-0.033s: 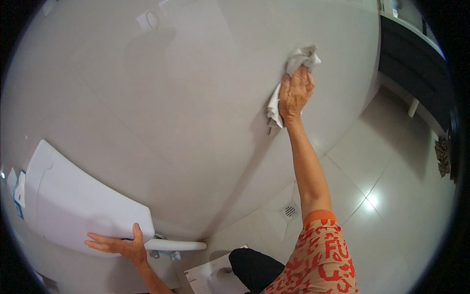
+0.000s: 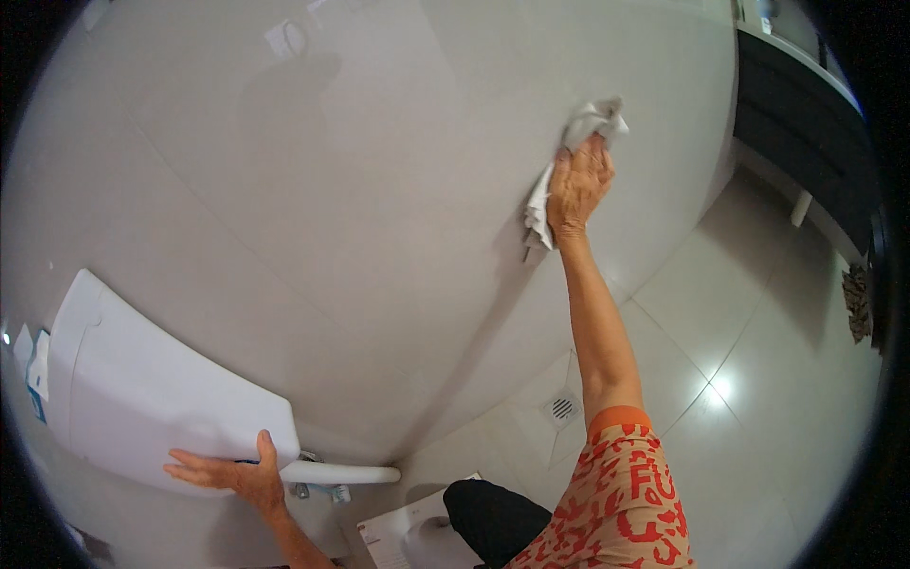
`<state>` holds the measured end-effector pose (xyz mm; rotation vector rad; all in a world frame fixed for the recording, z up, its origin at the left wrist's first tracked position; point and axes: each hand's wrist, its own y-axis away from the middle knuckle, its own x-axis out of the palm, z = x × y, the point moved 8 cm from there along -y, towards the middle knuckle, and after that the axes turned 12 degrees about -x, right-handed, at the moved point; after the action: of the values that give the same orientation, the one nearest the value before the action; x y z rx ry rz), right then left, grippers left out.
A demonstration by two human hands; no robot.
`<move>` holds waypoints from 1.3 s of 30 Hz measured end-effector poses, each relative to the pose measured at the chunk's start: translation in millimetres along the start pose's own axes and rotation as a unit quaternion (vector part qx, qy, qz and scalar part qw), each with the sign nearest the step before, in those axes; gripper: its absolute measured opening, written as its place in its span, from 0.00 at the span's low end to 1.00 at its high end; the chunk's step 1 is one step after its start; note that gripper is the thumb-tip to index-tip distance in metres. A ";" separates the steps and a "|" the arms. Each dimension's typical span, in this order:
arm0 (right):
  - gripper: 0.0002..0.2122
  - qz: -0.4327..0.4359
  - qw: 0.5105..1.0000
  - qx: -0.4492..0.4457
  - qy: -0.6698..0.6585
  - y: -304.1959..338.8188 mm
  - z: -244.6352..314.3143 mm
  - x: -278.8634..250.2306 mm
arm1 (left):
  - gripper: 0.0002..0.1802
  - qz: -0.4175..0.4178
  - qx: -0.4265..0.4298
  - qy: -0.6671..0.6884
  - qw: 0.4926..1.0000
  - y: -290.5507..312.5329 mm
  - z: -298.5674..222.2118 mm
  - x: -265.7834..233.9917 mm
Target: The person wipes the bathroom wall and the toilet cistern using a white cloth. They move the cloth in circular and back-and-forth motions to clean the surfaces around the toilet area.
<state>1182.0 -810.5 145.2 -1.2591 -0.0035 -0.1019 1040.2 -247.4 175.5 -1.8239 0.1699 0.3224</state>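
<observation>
My right hand presses a crumpled white cloth flat against the glossy pale wall. Part of the cloth bunches out past the fingertips, and another fold hangs on the thumb side. At lower left, my left hand rests with fingers spread on the lower front edge of a white cistern. Nothing shows in that hand; a small dark blue patch is partly visible by its thumb.
A white pipe runs from the cistern to the wall's foot, above a squat toilet pan. A square floor drain lies left of my right arm. A dark cabinet stands at upper right, with a packet at far left.
My right hand and the cloth have slid slightly right and down along the wall. My left hand stays on the cistern.
</observation>
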 end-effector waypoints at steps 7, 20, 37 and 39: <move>0.24 0.135 0.895 0.425 -0.035 104.1 -67.6 3.8 | 0.67 0.039 -0.039 0.018 0.998 3.9 -5.5 -0.7; 0.19 0.093 0.977 -0.016 -0.189 59.5 173.1 -34.2 | 0.71 0.041 -0.053 -0.010 0.998 21.7 -56.3 -14.4; 0.21 0.077 0.988 -0.083 -0.110 93.9 82.4 -18.2 | 0.66 0.009 -0.027 0.027 0.999 17.0 -27.3 -15.3; 0.23 0.093 0.993 0.006 -0.076 102.5 47.0 -12.1 | 0.65 0.004 -0.018 0.021 1.000 17.6 -26.9 -17.3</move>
<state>1180.5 -733.8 61.5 -1.2465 -0.0181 0.1559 1022.3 -278.9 171.2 -1.8677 0.2012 0.2953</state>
